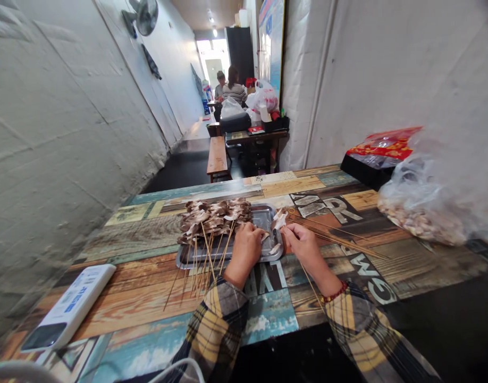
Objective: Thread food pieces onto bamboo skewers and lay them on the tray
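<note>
A torn oyster mushroom piece (280, 218) sits at the far end of a bamboo skewer (310, 282), just over the right rim of a metal tray (263, 214). The right hand (308, 252) pinches that skewer close below the mushroom, the stick slanting back toward the near side under the wrist, which wears a red beaded bracelet (335, 292). The left hand (246, 246) is over the tray with fingers curled beside a small pale piece (265, 235); whether it grips that piece I cannot tell. Brown skewered mushrooms (216, 214) are heaped on the left of the tray, their bare sticks fanning out over its near rim. Right of the tray, a bunch of loose skewers (347, 242) lies on the wood-patterned surface (144, 282). Farther right stands a clear plastic bag (421, 207) with pale pieces inside, near a black box (361, 169) holding red packaging (391, 142). A white device (70, 306) lies at the near left. Beyond the far edge are a wooden bench (217, 154) and two people (235, 91), with a fan (147, 17) high on the left wall.
</note>
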The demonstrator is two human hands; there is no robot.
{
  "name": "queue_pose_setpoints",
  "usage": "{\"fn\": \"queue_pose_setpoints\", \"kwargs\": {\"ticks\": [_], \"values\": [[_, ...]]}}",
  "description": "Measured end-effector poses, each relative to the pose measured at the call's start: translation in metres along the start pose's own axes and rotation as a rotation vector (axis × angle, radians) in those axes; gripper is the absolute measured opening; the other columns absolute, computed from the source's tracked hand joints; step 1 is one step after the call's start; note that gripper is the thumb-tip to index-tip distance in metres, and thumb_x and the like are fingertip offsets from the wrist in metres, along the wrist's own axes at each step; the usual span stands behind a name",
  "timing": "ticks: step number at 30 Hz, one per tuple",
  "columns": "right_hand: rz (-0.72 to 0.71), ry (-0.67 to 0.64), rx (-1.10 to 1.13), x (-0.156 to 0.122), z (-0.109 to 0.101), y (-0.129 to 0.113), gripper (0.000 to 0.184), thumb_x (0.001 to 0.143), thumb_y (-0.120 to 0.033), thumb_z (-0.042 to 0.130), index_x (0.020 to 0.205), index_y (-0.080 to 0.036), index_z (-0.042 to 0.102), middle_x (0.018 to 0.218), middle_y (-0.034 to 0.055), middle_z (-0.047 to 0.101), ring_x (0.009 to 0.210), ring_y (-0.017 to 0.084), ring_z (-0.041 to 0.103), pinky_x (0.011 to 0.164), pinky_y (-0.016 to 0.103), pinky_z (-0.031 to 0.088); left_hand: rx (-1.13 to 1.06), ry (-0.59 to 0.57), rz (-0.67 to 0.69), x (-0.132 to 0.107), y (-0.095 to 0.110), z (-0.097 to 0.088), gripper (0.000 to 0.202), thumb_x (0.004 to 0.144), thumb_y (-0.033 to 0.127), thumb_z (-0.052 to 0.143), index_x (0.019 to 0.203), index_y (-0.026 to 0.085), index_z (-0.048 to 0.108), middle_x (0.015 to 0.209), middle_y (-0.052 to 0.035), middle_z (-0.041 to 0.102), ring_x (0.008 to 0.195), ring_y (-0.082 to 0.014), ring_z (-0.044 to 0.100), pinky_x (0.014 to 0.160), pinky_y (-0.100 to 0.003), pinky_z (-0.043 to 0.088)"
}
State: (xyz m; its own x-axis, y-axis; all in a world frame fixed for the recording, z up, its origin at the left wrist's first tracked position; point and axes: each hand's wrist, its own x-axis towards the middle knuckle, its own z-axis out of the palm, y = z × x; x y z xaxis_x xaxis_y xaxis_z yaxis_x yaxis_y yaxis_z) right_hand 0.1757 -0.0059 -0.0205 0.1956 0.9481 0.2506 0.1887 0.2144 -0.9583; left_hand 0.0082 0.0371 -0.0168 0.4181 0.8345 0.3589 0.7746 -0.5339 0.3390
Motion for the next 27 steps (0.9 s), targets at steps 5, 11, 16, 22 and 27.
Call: {"fn": "queue_pose_setpoints", "kwargs": {"ticks": [5,11,16,22,27], "values": [[-0.004,-0.011,0.002,0.000,0.000,-0.001,0.027,0.085,-0.040,0.051,0.073,-0.017,0.059,0.053,-0.0045,0.046,0.050,0.010,0.043,0.049,0.021,0.035,-0.122,0.032,-0.070,0.000,0.000,0.001,0.019,0.084,0.015,0.049,0.076,0.018,0.066,0.080,-0.0075,0.056,0.079,-0.0201,0.054,0.072,-0.031,0.039],[-0.008,-0.013,0.018,-0.001,0.000,-0.001,0.029,0.084,-0.042,0.053,0.072,-0.017,0.059,0.053,-0.0044,0.047,0.050,0.010,0.043,0.049,0.021,0.035,-0.547,0.209,-0.238,0.003,-0.001,0.001,0.015,0.070,0.005,0.053,0.073,0.018,0.059,0.069,-0.0003,0.056,0.067,-0.0146,0.051,0.065,-0.025,0.037],[0.030,-0.039,0.076,-0.001,0.002,0.002,0.030,0.084,-0.045,0.054,0.073,-0.017,0.058,0.051,-0.0057,0.044,0.046,0.009,0.040,0.044,0.021,0.032,-1.123,0.194,-0.429,0.006,0.001,-0.004,0.038,0.064,0.013,0.061,0.102,0.018,0.064,0.068,0.0039,0.056,0.056,-0.0095,0.050,0.057,-0.022,0.038],[0.029,-0.179,0.024,-0.004,0.002,-0.002,0.032,0.084,-0.045,0.053,0.075,-0.016,0.062,0.051,-0.0052,0.047,0.043,0.008,0.040,0.042,0.019,0.032,-1.547,0.121,-0.573,0.006,0.010,-0.015,0.023,0.059,0.020,0.071,0.081,0.016,0.069,0.077,0.0006,0.062,0.056,-0.0069,0.053,0.061,-0.024,0.045],[0.015,-0.228,-0.003,-0.006,0.003,-0.003,0.031,0.085,-0.044,0.053,0.076,-0.016,0.063,0.050,-0.0050,0.048,0.043,0.008,0.042,0.042,0.019,0.032,-1.665,0.121,-0.556,0.005,0.011,-0.018,0.022,0.058,0.019,0.076,0.076,0.015,0.064,0.076,0.0020,0.061,0.060,-0.0061,0.054,0.065,-0.022,0.046]]}}
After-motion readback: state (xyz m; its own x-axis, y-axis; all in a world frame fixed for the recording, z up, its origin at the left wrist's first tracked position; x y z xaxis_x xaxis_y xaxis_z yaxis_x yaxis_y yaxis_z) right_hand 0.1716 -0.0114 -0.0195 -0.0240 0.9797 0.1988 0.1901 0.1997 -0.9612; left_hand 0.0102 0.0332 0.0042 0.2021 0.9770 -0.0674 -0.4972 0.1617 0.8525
